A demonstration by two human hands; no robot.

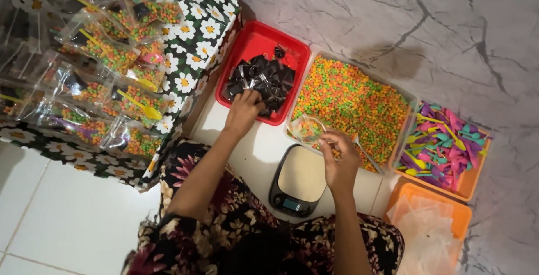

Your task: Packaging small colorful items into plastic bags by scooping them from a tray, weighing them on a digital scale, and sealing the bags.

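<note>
Head view: a bag in one hand, sachets under the other

Head camera is showing a small clear bag (pixel 306 128) of coloured pellets pinched in the right hand (pixel 338 160), fingers closing on its edge, above the scale (pixel 297 180). Left hand (pixel 243 111) is curling over black sachets (pixel 263 78) in the red tray (pixel 247 42); whether it is gripping one is unclear. Pellet tub (pixel 359 103) is lying beside.

Left hand (pixel 243 108) reaches toward frame centre, fingers curled downward; right hand (pixel 338 154) is raised right of centre, fingertips pinched.
</note>
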